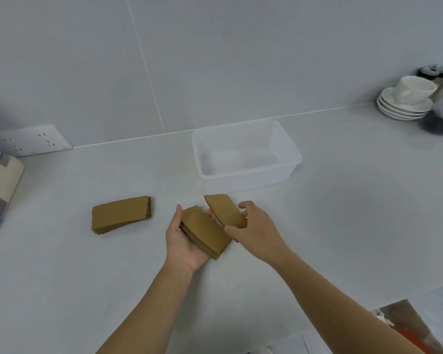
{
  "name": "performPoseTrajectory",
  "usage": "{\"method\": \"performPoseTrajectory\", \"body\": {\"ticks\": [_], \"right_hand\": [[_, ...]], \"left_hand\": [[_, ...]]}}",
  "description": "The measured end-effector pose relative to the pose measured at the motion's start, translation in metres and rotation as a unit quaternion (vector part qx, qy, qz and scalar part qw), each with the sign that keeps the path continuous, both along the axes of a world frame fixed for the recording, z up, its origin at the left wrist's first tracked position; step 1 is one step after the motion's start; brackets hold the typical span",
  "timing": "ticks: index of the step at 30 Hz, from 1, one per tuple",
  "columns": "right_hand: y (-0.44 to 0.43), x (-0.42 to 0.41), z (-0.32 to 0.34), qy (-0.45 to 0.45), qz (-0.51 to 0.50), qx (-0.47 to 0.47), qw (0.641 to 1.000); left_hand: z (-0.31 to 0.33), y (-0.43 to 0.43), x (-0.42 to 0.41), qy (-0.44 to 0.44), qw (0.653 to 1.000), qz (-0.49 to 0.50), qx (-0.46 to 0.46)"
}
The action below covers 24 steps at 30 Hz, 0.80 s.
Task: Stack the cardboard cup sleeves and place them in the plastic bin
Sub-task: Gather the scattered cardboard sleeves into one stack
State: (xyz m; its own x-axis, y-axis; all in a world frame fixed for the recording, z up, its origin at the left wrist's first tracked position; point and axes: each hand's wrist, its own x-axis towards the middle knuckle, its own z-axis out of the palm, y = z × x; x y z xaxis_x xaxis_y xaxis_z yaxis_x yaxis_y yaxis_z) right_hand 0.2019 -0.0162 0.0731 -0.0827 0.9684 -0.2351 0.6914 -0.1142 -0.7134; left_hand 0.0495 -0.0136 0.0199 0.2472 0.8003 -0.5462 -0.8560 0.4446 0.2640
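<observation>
Left hand point(183, 240) cradled sleeve stack point(203, 232) just before empty plastic bin point(246, 172). Right hand point(251, 223) pinched single sleeve point(225, 212) above stack. Second pile point(120, 214) lay left of bin. Best: align edges before releasing, square stack.

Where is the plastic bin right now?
The plastic bin stands empty on the white counter near the wall, just beyond both hands, right of centre in the head view.

Bin point(246, 154) behind held sleeves point(205, 232); another stack point(120, 214) apparently lies left.
</observation>
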Motion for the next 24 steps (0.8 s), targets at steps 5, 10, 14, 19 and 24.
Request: {"method": "performPoseTrajectory", "body": {"ticks": [5, 10, 14, 19, 24], "right_hand": [[-0.001, -0.040, 0.006, 0.018, 0.090, 0.040, 0.995], [-0.004, -0.067, -0.004, -0.001, 0.170, 0.052, 0.984], [-0.006, -0.078, -0.012, -0.009, 0.211, 0.059, 0.976], [-0.004, -0.083, -0.019, -0.009, 0.226, 0.061, 0.972], [-0.002, -0.086, -0.021, 0.001, 0.228, 0.053, 0.972]], "left_hand": [[-0.001, -0.005, -0.026, 0.019, 0.999, -0.001, 0.030], [0.000, -0.010, -0.043, 0.005, 0.997, 0.054, 0.048], [0.001, -0.015, -0.052, -0.004, 0.995, 0.088, 0.049], [0.001, -0.017, -0.057, 0.008, 0.993, 0.108, 0.043], [0.001, -0.016, -0.062, 0.017, 0.989, 0.128, 0.068]]}}
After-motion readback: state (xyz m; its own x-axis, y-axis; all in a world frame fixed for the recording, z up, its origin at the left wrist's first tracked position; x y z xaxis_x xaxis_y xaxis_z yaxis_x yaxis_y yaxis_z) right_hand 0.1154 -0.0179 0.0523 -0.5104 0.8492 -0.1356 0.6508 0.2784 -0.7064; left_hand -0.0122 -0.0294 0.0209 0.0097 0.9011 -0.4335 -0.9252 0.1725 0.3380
